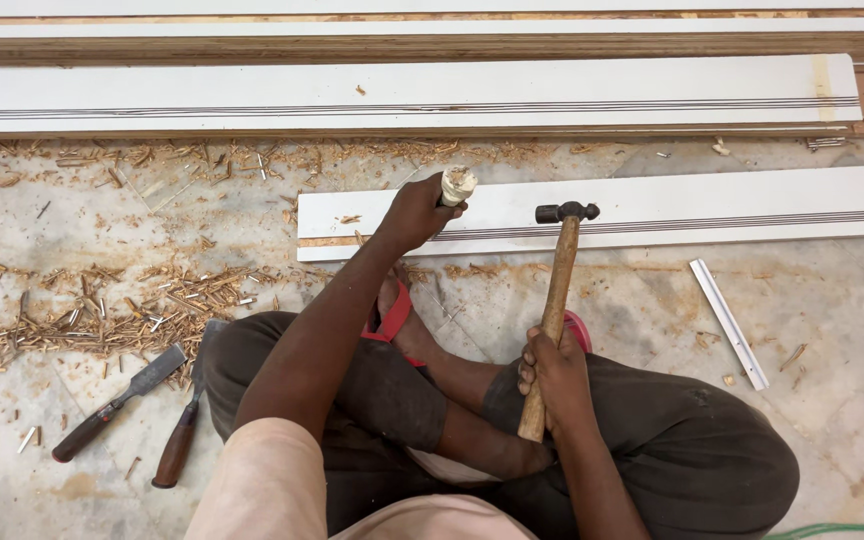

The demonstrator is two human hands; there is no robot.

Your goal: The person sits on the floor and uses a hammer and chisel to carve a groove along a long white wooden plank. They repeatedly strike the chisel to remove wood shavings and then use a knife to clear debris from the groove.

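Note:
My left hand grips a chisel upright by its pale, mushroomed wooden handle, set against the near edge of a white laminated board that lies on the floor. My right hand holds a ball-peen hammer by its wooden shaft. The dark metal hammer head is raised to the right of the chisel handle and a short way from it. I squat with my knees spread, and one foot in a red sandal presses near the board's edge.
Two spare chisels with dark wooden handles lie on the floor at my left. Wood chips and shavings litter the stone floor. Longer white boards lie beyond. A thin white strip lies at right.

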